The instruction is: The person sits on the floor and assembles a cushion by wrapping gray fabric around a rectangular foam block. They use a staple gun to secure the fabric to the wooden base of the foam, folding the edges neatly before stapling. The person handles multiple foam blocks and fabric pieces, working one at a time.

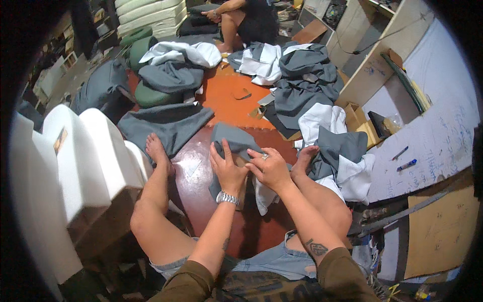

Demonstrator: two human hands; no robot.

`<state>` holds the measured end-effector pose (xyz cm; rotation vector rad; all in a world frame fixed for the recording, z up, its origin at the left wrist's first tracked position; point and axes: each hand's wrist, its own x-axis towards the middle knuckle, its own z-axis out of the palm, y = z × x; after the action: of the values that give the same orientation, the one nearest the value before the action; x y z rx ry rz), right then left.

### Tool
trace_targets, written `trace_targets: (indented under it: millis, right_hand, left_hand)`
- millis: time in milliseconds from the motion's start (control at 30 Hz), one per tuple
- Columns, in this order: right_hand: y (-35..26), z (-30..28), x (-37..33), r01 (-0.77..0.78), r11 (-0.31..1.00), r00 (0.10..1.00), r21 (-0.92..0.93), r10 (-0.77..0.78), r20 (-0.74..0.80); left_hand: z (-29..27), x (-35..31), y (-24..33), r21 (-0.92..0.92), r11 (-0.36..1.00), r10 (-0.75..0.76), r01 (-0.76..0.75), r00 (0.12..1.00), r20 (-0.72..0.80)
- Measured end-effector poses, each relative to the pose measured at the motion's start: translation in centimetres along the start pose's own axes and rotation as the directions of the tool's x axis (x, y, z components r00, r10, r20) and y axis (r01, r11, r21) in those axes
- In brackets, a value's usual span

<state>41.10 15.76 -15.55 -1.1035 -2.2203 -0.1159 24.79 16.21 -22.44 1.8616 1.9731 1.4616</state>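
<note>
Watching the head feed from my station. Two bare hands at work, both over a grey woven-cloth piece (234, 135), which lies directly under and just beyond them, between the wearer's bare legs. Left hand (229, 171): palm down, fingers spread, fingertips laid on the cloth; silver metal-link wristwatch (227, 199) at its wrist. Right hand (271, 168): fingers bent, ring on one, its thumb near the left thumb at the cloth's near edge; I cannot tell whether it pinches anything. Below the right hand hangs a pale white cloth flap (264, 197); I cannot make out whether it belongs to the same piece.

Under both hands, a glossy dark-red padded surface (196, 158); farther ahead of them it meets a bright orange panel (221, 100). Ahead and left of the left hand, a spread grey cloth sheet (171, 123), with a dark-green rounded cushion (153, 96) beyond. Well left of that hand, white stepped foam blocks (105, 146). Right of the right hand, past the foot, a heap of grey-and-white cloth (342, 151). Far ahead of both hands, a seated person in dark clothing (259, 22)
</note>
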Motion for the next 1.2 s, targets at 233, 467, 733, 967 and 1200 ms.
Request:
trace_targets:
  millis: [233,467,733,967,1200]
  right_hand:
    - [-1.7,1.7,1.8,-0.418,0.868,0.855,0.267,0.476,-0.206]
    - [-1.7,-0.3,1.3,-0.614,0.722,0.778,0.319,0.621,0.095]
    - [-6.6,-1.7,2.0,-0.330,0.773,0.928,0.542,0.371,0.036]
    - [-8.6,1.8,1.8,-0.398,0.806,0.916,0.438,0.371,0.150]
    - [-10.3,1.5,1.9,-0.407,0.880,0.907,0.245,0.359,0.220]
  left_hand:
    - [-1.5,-0.3,2.1,-0.058,0.998,-0.035,0.033,0.999,-0.034]
    - [-6.5,1.8,-0.1,-0.423,0.808,-0.282,0.411,0.899,0.334]
    - [-17.9,0.8,1.0,-0.330,0.791,-0.420,0.515,0.850,0.318]
    - [-17.4,0.5,-1.7,-0.067,0.934,-0.342,0.351,0.932,0.117]
    - [-20.0,1.3,-0.8,0.166,0.978,-0.139,0.125,0.987,0.080]
